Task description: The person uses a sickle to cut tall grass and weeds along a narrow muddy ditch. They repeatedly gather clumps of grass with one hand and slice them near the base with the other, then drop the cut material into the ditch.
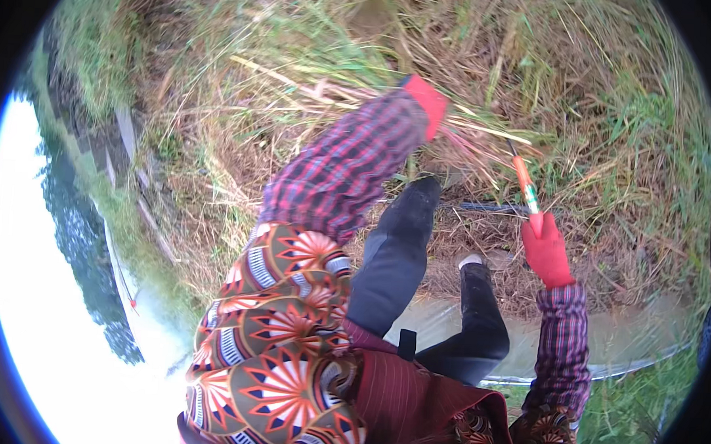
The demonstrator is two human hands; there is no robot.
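My left hand (430,108), in a red glove with a dark patch, is across the body over a loose bundle of long grass stalks (313,92). The stalks stick out on both sides of it, and the fingers are mostly hidden by the wrist and by blur. Lower on the right, my right hand (547,251), also red-gloved, grips an orange-handled hand tool (524,182). Its thin dark shank points up towards the stalks' right-hand ends. The working end is lost among the grass, so I cannot tell its shape.
Dry cut grass (474,233) covers the ground around my legs (399,253). A dark pipe or hose (490,207) crosses just beyond my feet. Pale plastic sheeting (612,334) lies behind them. Taller green grass (645,127) stands at right, and grey slabs (127,134) edge the left.
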